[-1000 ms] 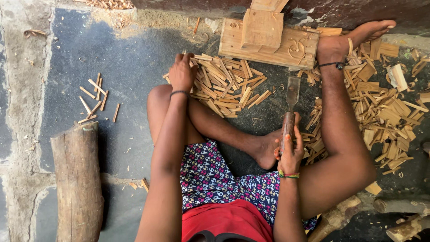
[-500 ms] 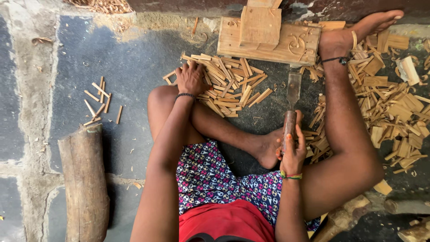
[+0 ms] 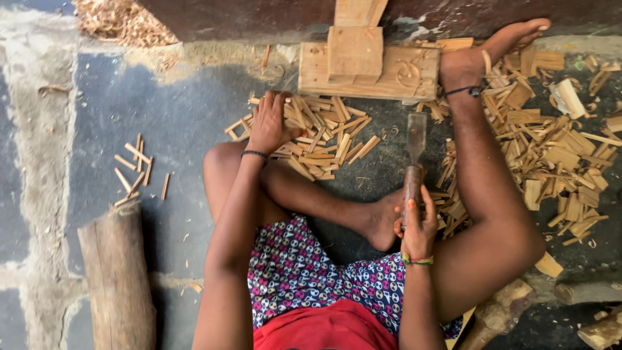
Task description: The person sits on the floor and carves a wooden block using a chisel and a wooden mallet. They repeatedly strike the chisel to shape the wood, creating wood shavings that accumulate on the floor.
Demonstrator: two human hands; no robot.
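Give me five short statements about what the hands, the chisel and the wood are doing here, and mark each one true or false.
1. The left hand rests on the pile of small wooden strips. True.
2. The right hand is empty. False: it grips the chisel by its wooden handle.
3. The chisel's blade points away from the person, toward the wooden block. True.
4. The log lies across the person's lap. False: it lies on the floor to the person's left, apart from the legs.
5. The left hand holds a hammer. False: no hammer is in view; it is on the strips.
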